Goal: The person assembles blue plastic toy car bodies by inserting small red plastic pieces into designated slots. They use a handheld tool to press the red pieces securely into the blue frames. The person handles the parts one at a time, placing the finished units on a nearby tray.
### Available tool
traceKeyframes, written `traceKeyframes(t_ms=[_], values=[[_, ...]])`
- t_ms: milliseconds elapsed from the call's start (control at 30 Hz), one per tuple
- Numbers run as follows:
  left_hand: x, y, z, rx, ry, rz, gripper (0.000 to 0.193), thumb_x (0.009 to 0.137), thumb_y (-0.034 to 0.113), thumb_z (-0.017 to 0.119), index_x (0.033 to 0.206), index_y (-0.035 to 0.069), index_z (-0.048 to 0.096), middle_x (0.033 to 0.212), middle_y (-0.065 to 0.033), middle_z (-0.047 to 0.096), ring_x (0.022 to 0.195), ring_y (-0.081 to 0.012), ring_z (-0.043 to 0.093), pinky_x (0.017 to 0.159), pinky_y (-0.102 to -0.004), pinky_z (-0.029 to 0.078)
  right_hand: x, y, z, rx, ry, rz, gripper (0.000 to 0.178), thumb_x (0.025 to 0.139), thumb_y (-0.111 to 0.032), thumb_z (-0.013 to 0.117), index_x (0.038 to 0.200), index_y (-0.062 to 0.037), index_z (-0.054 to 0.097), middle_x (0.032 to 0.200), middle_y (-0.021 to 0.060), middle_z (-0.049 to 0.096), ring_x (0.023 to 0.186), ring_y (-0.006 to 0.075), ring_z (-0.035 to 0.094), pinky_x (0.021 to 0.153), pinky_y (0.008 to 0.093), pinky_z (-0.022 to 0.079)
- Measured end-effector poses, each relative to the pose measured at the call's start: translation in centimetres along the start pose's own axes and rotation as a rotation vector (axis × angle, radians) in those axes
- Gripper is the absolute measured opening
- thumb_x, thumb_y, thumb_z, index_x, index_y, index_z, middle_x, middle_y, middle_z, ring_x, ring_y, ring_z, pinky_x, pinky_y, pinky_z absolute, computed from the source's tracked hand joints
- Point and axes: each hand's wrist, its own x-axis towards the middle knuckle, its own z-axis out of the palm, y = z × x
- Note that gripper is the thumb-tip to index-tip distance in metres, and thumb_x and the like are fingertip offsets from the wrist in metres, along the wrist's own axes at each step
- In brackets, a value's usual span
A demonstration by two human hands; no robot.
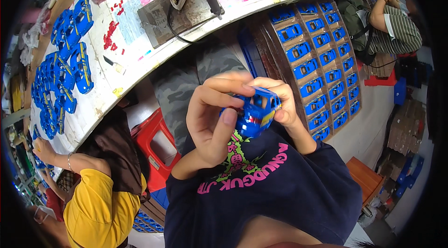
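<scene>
A glossy blue toy car body point(254, 119) with window openings, a yellow patch and a small red piece on it is held in front of my chest, above my lap. My left hand point(207, 119) grips it from the left, thumb and fingertips against its near end. From the other side my right hand point(287, 103) is closed around it, with the thumb along its right edge. Fingers cover parts of the body, and whatever lies under them is hidden.
Many blue car bodies point(60, 70) are piled on the white worktable point(144, 56), beside small red parts point(110, 35) and a metal-based fixture point(175, 19). Rows of blue cars fill a tray point(303, 38) at right. A red stool point(156, 138) and a yellow-sleeved co-worker point(95, 201) are at left.
</scene>
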Motion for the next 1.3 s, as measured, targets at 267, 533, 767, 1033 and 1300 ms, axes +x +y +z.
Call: traceKeyframes(t_ms=[267,533,767,1033,1300], values=[[0.0,1.6,-1.3,0.223,-0.020,-0.079,0.009,0.070,0.004,0.051,0.078,0.001,0.054,0.096,-0.0136,0.054,0.102,-0.0263,0.043,0.089,-0.0386,0.029,0.8,-1.2,-1.3,-0.293,-0.036,-0.269,0.046,0.063,-0.040,0.065,0.076,0.0049,0.061,0.091,0.0228,0.057,0.080,0.0300,0.059,0.068,0.0333,0.048],[0.6,2.5,-1.2,0.658,-0.003,-0.010,0.013,0.055,0.001,0.058,0.068,0.004,0.059,0.087,-0.0101,0.057,0.092,-0.0261,0.048,0.082,-0.0353,0.035,0.9,-2.6,-2.1,-0.533,0.004,-0.356,0.037,0.055,-0.034,0.070,0.067,-0.0001,0.061,0.092,0.0217,0.057,0.075,0.0272,0.059,0.063,0.0306,0.047],[1.4,3.7,-1.7,0.893,-0.076,0.012,0.018,0.052,0.001,0.062,0.069,0.007,0.064,0.085,-0.0067,0.058,0.085,-0.0237,0.050,0.077,-0.0324,0.038,1.2,-3.2,-2.3,-0.697,0.004,-0.447,0.034,0.050,-0.031,0.071,0.066,-0.0030,0.061,0.091,0.0191,0.059,0.071,0.0253,0.059,0.059,0.0287,0.045],[1.9,4.3,-2.0,0.852,-0.163,-0.101,0.018,0.055,0.003,0.065,0.074,0.004,0.065,0.085,-0.0079,0.059,0.084,-0.0213,0.051,0.075,-0.0298,0.039,1.4,-3.4,-2.4,-0.713,-0.012,-0.466,0.034,0.049,-0.031,0.071,0.065,-0.0038,0.060,0.090,0.0189,0.059,0.069,0.0253,0.059,0.058,0.0285,0.046],[3.3,4.1,-3.4,0.421,-0.390,-0.418,0.020,0.060,0.003,0.067,0.079,0.003,0.062,0.083,-0.0063,0.057,0.080,-0.0155,0.051,0.071,-0.0256,0.038,1.6,-3.7,-2.6,-0.648,-0.108,-0.498,0.034,0.049,-0.030,0.073,0.065,-0.0024,0.059,0.089,0.0204,0.059,0.067,0.0265,0.060,0.057,0.0287,0.047]])
